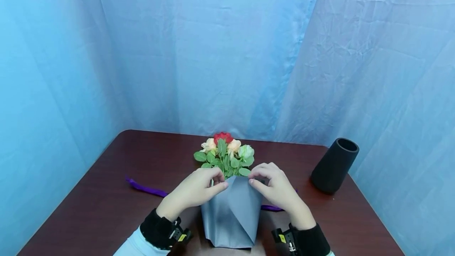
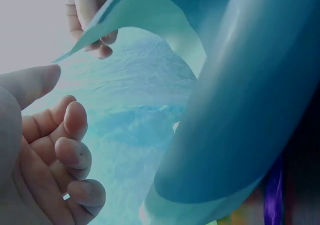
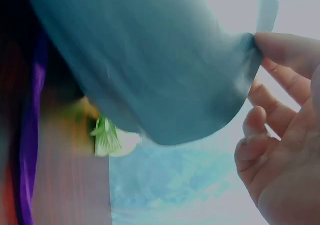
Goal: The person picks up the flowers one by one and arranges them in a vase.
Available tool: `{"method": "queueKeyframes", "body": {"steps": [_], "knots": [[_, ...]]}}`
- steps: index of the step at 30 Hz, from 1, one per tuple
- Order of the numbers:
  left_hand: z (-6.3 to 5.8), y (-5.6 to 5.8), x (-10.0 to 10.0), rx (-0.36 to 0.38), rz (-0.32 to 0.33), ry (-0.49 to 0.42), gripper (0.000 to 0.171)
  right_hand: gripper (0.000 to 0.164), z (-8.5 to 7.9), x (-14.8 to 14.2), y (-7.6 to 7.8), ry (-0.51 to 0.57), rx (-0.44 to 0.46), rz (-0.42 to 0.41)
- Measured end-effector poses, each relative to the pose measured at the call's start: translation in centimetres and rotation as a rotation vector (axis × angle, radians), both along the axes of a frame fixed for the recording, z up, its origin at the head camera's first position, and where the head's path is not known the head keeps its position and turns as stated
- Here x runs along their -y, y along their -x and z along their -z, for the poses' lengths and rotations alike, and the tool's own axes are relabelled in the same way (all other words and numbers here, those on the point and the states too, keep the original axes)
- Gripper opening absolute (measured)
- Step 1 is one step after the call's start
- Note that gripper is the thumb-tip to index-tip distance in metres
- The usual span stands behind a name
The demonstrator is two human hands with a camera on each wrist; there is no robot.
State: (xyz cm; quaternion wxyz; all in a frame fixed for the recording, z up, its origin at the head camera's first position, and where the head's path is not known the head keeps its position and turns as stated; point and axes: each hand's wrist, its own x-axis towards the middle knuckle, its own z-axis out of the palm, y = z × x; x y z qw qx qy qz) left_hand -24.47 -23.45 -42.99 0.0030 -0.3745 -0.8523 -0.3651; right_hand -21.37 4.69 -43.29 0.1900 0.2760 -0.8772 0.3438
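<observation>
A bouquet (image 1: 224, 154) of red, cream and pale green flowers with leaves rises from folded blue-grey wrapping paper (image 1: 231, 216). My right hand (image 1: 275, 183) pinches the paper's upper right edge between thumb and fingers; the right wrist view shows the paper (image 3: 165, 80) creased at the thumb tip. At the upper left edge is my left hand (image 1: 195, 191), its fingers loosely bent and parted from the thumb. In the left wrist view a pointed paper corner lies by the thumb (image 2: 35, 82); whether they touch is hard to tell. Paper hides the stems.
A purple ribbon (image 1: 147, 189) runs across the dark brown table (image 1: 106, 208) behind the wrapped bouquet and shows on both sides. Toward the right edge a black vase (image 1: 332, 169) stands upright. Blue curtains (image 1: 220, 50) hang around the table.
</observation>
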Motion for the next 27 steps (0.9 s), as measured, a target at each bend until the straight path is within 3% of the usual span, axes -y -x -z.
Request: {"method": "queueKeyframes", "body": {"steps": [3,8,14,19,27], "knots": [[0.1,-0.1,0.2,-0.029,-0.013,0.035,0.011,0.015,-0.2,-0.7,-0.3,0.022,0.044,-0.001],[0.5,-0.3,0.7,-0.08,-0.012,0.098,0.012,0.013,-0.6,-1.9,-1.1,0.068,0.196,0.011],[0.9,-0.6,1.1,-0.147,-0.011,0.156,0.013,0.006,-0.5,-3.9,-1.6,0.035,0.29,0.025],[1.4,-0.8,1.4,-0.19,0.013,0.186,0.013,0.017,-0.2,-5.2,-2.0,0.038,0.379,0.005],[2.0,-0.8,1.0,-0.262,0.068,0.2,0.013,0.032,-0.1,-6.6,-2.9,-0.022,0.458,0.058]]}}
